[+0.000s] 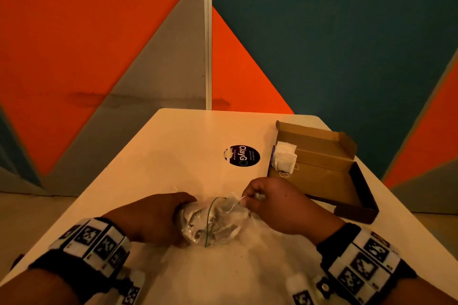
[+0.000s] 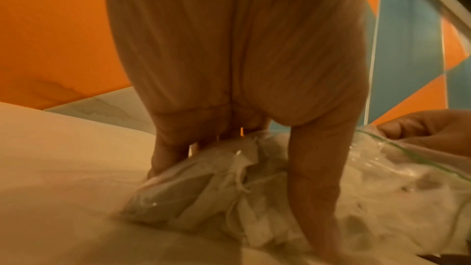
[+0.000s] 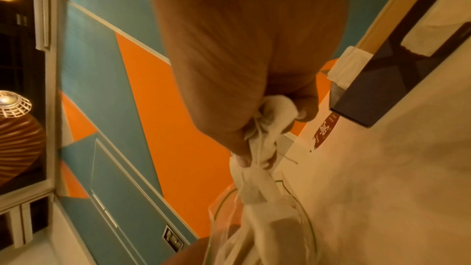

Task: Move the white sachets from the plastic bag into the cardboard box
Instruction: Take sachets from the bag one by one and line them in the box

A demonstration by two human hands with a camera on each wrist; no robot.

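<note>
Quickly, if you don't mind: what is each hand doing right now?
Left hand: grips the closed end of the plastic bag, holding it down on the table.
Right hand: pinches white sachets at the bag's mouth.

Near the front edge of the pale rectangular table: a clear plastic zip bag lying on its side, mouth turned right, stuffed with white sachets. At the bag's left end, the left hand, wrapped around it; at its mouth, the right hand, pinching a white sachet just outside the opening. Farther back and to the right: an open brown cardboard box, lid flap standing behind. Inside the box, at its left end (against the wall), a stack of white sachets. Left of the box, behind the bag: a round dark sticker, flat on the tabletop.
</note>
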